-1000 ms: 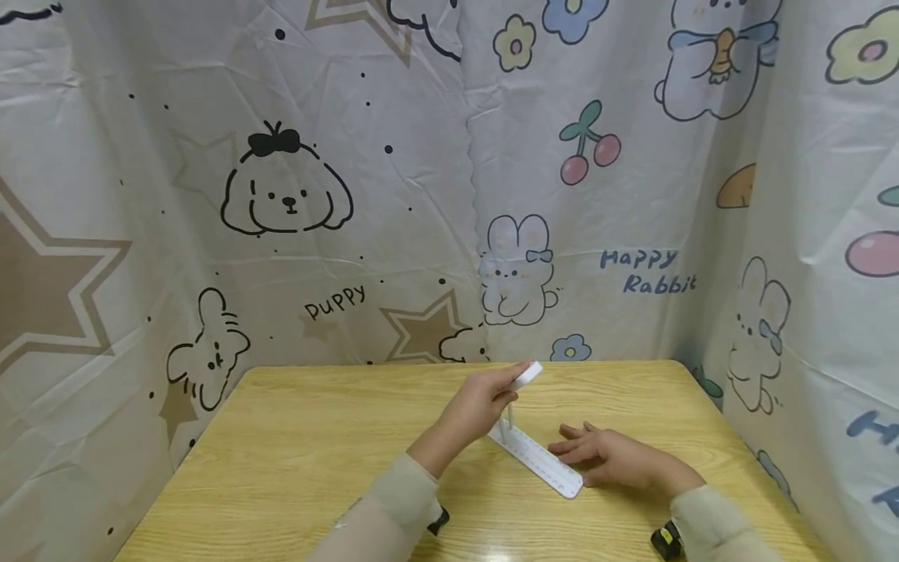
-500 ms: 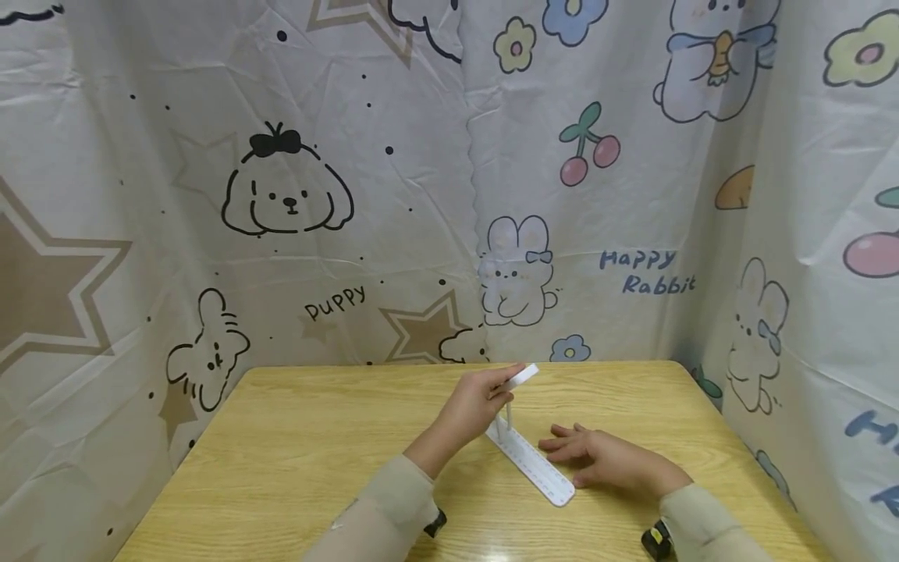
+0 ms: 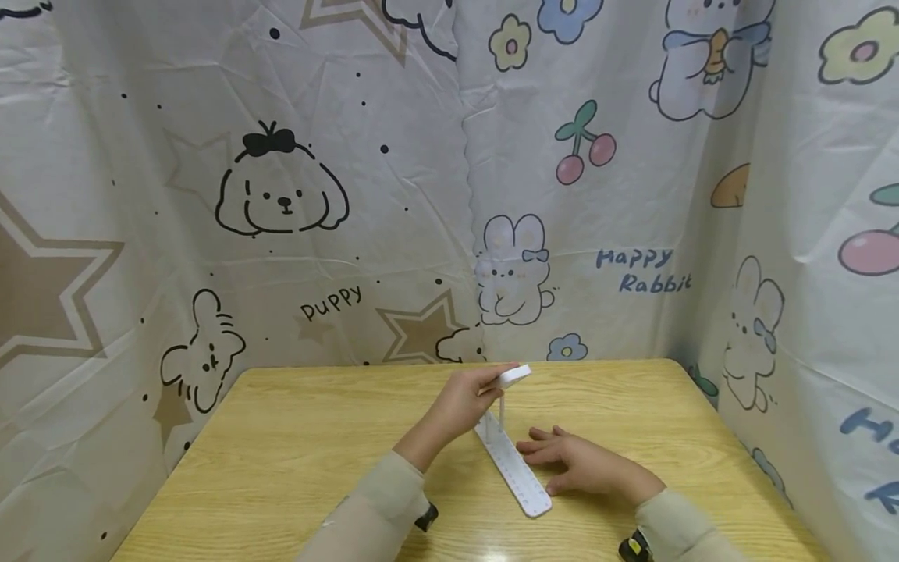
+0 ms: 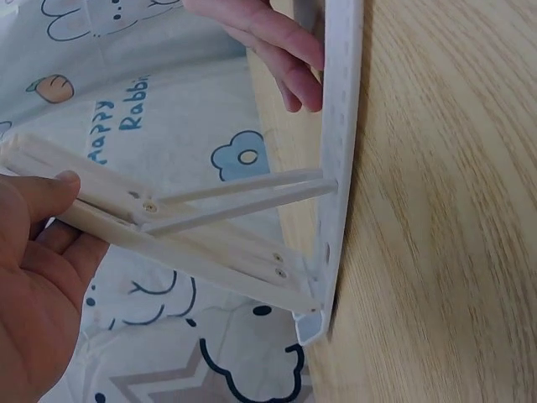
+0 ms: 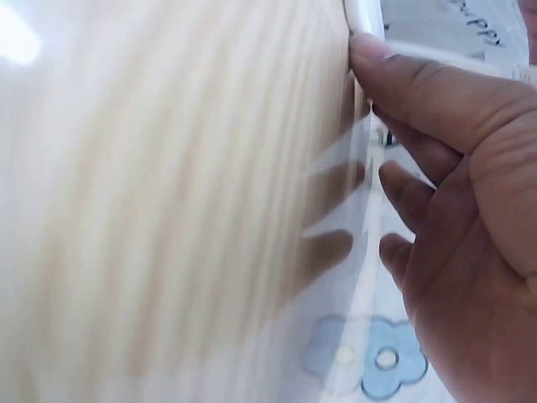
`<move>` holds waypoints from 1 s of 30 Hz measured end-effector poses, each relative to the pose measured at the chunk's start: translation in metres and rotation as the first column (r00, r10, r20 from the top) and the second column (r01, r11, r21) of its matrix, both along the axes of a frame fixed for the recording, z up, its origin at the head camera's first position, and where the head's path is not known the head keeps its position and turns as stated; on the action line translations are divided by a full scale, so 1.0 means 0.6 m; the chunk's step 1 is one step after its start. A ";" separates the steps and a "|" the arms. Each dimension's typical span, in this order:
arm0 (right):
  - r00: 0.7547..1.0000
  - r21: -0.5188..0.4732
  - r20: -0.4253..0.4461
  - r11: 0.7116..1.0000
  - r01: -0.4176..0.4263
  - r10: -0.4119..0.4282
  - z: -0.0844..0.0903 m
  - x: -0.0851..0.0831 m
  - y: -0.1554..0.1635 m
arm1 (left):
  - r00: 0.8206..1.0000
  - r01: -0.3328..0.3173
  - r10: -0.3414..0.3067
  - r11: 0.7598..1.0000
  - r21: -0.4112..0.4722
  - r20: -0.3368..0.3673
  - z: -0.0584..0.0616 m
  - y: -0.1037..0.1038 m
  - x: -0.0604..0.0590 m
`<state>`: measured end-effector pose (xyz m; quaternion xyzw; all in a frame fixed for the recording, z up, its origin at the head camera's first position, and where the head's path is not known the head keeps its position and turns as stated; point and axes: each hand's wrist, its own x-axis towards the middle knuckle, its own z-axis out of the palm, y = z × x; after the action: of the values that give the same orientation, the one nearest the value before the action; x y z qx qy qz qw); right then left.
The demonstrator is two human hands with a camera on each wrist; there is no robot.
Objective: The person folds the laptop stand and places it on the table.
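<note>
**Two hands on a white folding stand**

A white plastic folding stand [image 3: 511, 464] sits near the middle of the pale wooden worktop [image 3: 295, 453], a little towards the person's right. Its long base strip [image 3: 516, 474], marked with a row of small dots, lies flat on the wood and runs diagonally from the far left to the near right.

The left hand [image 3: 460, 406] is raised above the far end of the strip. Its thumb and fingers pinch the free end of the stand's upper arm [image 3: 515, 376], which is lifted clear of the base. In the left wrist view this arm [image 4: 151, 231] slopes down to a hinge at the end of the base strip [image 4: 342, 151], and two thin struts [image 4: 243, 197] run from the arm across to the strip, propping it.

The right hand [image 3: 579, 464] lies low on the worktop just beside the strip's right edge, its fingers fairly straight and spread a little, the tips touching the strip. The right wrist view shows the thumb [image 5: 419, 80] pressed against the rounded near end of the strip [image 5: 362, 17].

Both forearms wear pale beige sleeves [image 3: 382, 503]. A cartoon-printed curtain [image 3: 281, 195] with puppies, rabbits, stars and cherries hangs behind and to either side of the worktop.
</note>
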<state>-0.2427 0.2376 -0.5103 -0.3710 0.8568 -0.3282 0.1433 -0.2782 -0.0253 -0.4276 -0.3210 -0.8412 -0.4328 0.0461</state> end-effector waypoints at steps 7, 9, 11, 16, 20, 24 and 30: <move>0.999 0.004 -0.048 1.000 0.027 -0.027 -0.001 0.015 -0.041 | 1.000 0.002 -0.002 0.999 0.037 0.007 -0.005 -0.015 -0.003; 0.997 0.013 -0.061 0.999 0.050 -0.049 -0.001 0.020 -0.052 | 1.000 0.002 -0.003 0.999 0.054 0.021 -0.006 -0.019 -0.003; 0.995 0.020 -0.072 0.997 0.076 -0.075 -0.001 0.024 -0.064 | 0.999 0.000 -0.003 0.998 0.070 0.044 -0.005 -0.022 -0.003; 0.987 0.019 -0.072 0.989 0.148 -0.146 0.005 0.032 -0.093 | 0.995 0.000 -0.011 0.993 0.121 0.098 -0.008 -0.035 -0.007; 0.979 0.008 -0.079 0.982 0.190 -0.189 0.005 0.039 -0.109 | 0.990 0.014 -0.037 0.985 0.172 0.133 -0.010 -0.045 -0.009; 0.973 0.009 -0.102 0.977 0.211 -0.209 0.002 0.042 -0.125 | 0.986 0.019 -0.050 0.982 0.190 0.159 -0.011 -0.055 -0.009; 0.962 0.035 -0.120 0.968 0.249 -0.243 0.003 0.048 -0.142 | 0.984 0.009 -0.047 0.977 0.215 0.172 -0.013 -0.064 -0.011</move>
<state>-0.2141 0.1524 -0.5083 -0.2763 0.9110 -0.3001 0.0610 -0.2850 -0.0638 -0.4356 -0.2866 -0.7860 -0.5477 -0.0004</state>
